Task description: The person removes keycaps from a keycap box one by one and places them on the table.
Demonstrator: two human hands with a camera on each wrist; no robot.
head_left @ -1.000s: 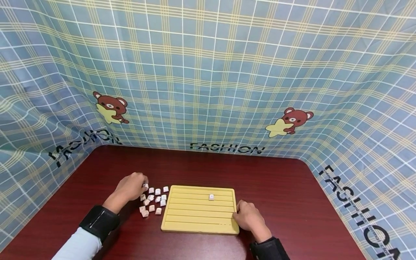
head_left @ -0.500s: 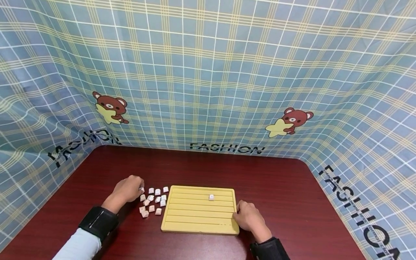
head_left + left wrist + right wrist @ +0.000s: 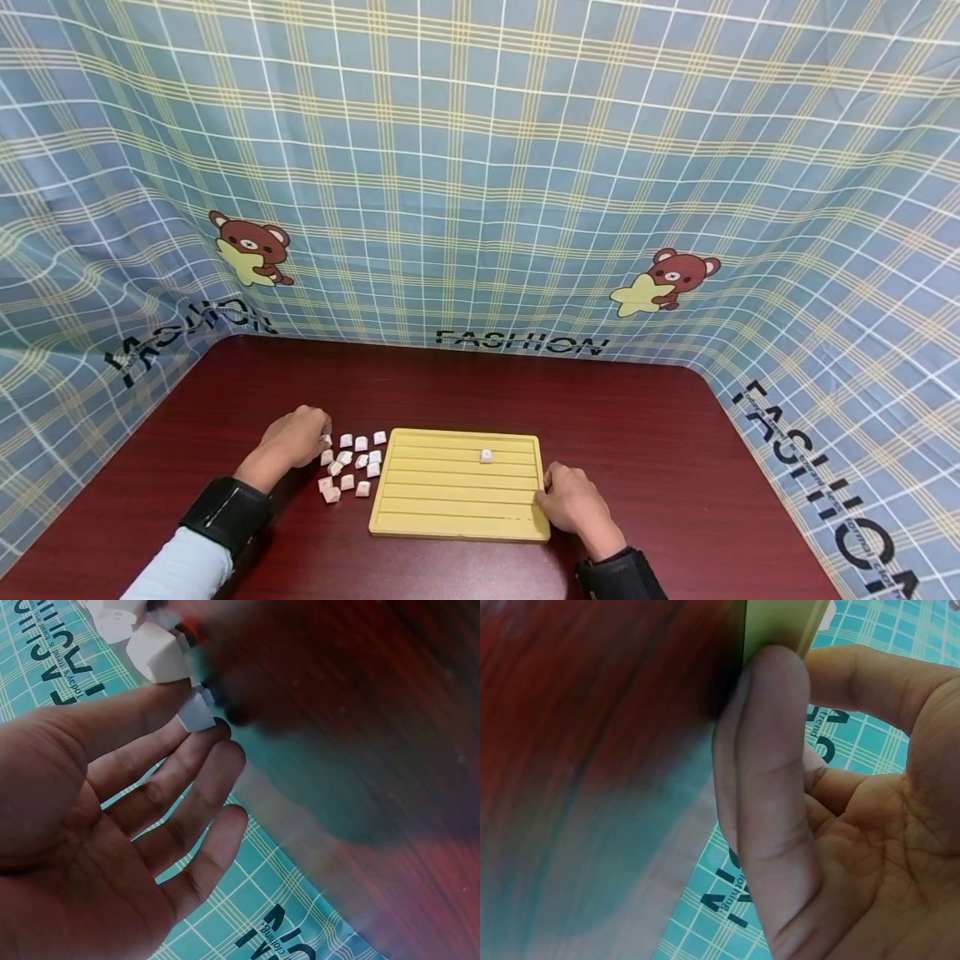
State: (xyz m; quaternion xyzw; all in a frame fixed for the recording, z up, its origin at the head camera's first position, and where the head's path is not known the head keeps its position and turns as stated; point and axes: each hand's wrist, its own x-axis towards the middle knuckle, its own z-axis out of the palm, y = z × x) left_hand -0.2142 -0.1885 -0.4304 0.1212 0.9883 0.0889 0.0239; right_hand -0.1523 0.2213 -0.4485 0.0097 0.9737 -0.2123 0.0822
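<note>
My left hand [image 3: 295, 437] is at the left edge of a loose group of keycaps [image 3: 362, 444]. Between its thumb and fingertips it pinches one white keycap [image 3: 197, 712], close to the table; the other fingers are spread a little. Other pale keycaps [image 3: 157, 654] lie just past the thumb in the left wrist view. A yellow ridged tray [image 3: 450, 527] lies flat to the right of the group, with a single white keycap [image 3: 486, 457] on its upper right part. My right hand [image 3: 576, 500] grips the tray's right edge between thumb and fingers.
The dark red table [image 3: 645, 433] carries the tray and keycaps. A blue checked cloth [image 3: 480, 208] with printed bears rises behind the table and along both sides.
My left hand has moved slightly left and toward me with the pinched keycap, drawing away from the back row. The right hand stays on the tray; the head view has shifted slightly.
</note>
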